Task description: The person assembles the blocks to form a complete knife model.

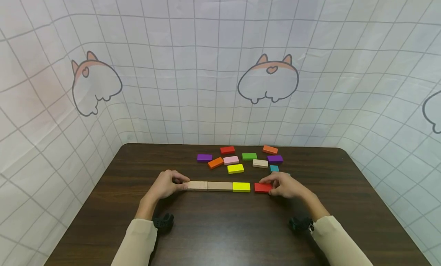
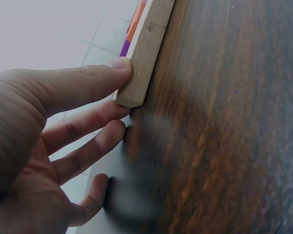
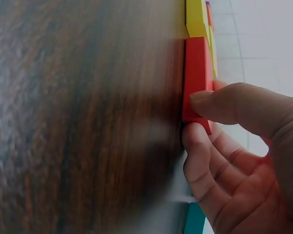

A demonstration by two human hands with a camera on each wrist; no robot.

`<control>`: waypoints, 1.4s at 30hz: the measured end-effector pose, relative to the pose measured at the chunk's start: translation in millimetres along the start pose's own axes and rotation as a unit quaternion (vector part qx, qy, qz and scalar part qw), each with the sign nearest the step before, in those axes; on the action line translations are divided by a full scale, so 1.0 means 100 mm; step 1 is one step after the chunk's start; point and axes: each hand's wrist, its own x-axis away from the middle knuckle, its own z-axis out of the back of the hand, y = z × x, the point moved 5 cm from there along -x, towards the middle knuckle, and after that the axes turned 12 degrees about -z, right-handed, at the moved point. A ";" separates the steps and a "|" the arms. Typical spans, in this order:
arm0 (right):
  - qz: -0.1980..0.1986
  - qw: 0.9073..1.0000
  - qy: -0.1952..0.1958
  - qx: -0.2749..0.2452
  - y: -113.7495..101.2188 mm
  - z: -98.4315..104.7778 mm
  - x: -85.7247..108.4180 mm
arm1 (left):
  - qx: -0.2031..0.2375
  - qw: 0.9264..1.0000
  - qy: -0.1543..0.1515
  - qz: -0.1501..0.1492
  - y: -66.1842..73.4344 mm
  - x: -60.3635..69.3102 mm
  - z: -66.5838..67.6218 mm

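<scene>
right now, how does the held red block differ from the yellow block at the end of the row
The red block is pinched in the right grip, while no grip touches the yellow block. The yellow block abuts a plain wooden block, whereas the red block sits apart, a gap between it and the yellow block. Both are rectangular.

"What do we see behind the dark wood-grain table (image 1: pixel 220 235)?"
"We see a white grid-lined cloth (image 1: pixel 186 67), creased in places."
"And printed there?"
"We find a middle cartoon animal (image 1: pixel 268 82), a left one (image 1: pixel 98 86), and a cut-off right one (image 1: pixel 436 113)."
</scene>
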 end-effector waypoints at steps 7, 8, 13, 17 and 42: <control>-0.004 1.000 -0.004 -0.014 -0.02 -0.04 -0.03 | -0.001 1.000 0.001 0.002 0.00 0.00 0.00; -0.005 1.000 -0.004 -0.014 -0.02 -0.04 -0.03 | -0.001 1.000 0.002 0.002 -0.01 0.00 0.00; -0.004 1.000 -0.004 -0.006 -0.06 -0.06 -0.05 | 0.001 1.000 0.001 0.003 0.00 0.00 -0.01; -0.001 1.000 -0.001 0.001 -0.07 -0.07 -0.07 | 0.002 1.000 -0.001 0.003 0.00 0.00 -0.01; 0.010 0.999 -0.026 -0.018 -0.10 -0.03 -0.11 | 0.004 1.000 0.000 -0.003 0.00 0.00 0.00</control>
